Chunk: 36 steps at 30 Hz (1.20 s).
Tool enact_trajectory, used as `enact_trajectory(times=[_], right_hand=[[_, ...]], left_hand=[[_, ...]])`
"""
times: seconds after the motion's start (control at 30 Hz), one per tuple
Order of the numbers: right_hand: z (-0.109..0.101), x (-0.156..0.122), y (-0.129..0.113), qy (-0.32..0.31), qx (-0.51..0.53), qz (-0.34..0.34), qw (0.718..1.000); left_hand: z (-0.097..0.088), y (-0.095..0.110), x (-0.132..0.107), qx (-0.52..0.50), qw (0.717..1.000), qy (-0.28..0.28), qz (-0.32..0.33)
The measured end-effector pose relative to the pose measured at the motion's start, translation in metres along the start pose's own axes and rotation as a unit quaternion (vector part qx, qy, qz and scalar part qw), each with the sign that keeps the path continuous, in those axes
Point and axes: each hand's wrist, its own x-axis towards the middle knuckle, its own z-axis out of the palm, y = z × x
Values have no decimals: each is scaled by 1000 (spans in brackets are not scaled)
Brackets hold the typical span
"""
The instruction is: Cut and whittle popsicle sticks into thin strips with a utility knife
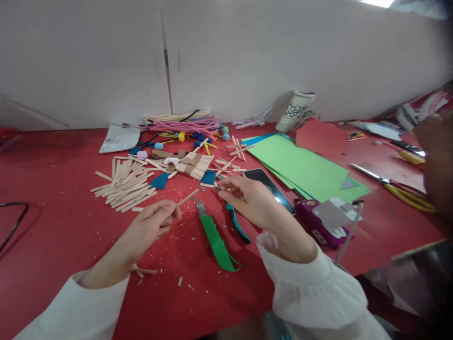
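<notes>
My left hand [157,219] is closed, pinching a wooden craft stick [187,198] that points up and to the right. My right hand [246,196] is bent over a pair of pliers with teal handles [238,225]. Its thumb and fingertips come together at the dark metal end, partly hidden by the hand. Between my hands lies a green utility knife [215,241], its head pointing away from me. Beyond them, a flat panel of craft sticks [194,164] is joined by brown strips. Many loose craft sticks [129,186] are heaped to its left.
Pipe cleaners [184,125] and pompoms lie by the white wall. On the right are a phone [267,186], green paper [297,163], a purple device [320,224], a cup [295,112] and yellow-handled scissors [399,189]. Wood scraps litter the red table [63,189]. Another person's hand [437,160] shows at far right.
</notes>
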Motion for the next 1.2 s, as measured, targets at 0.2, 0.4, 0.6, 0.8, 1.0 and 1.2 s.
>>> enact_trajectory(times=[0.2,0.4,0.6,0.8,1.0,1.2], right_hand=[[-9,-4,5,-100,-323,123,933],[9,0,3,-129,-326,122,928],[18,5,5,-81,-271,131,950],[14,10,16,-8,-83,103,991],[16,12,5,-25,230,34,972],[33,-2,-11,-141,514,84,842]], left_hand=[[0,-2,7,-127,991,-13,-40],[0,-5,11,-110,994,3,-16],[2,3,14,-105,993,51,4],[15,29,13,-146,988,52,12],[-2,33,20,-108,990,74,59],[-13,22,15,-65,990,92,80]])
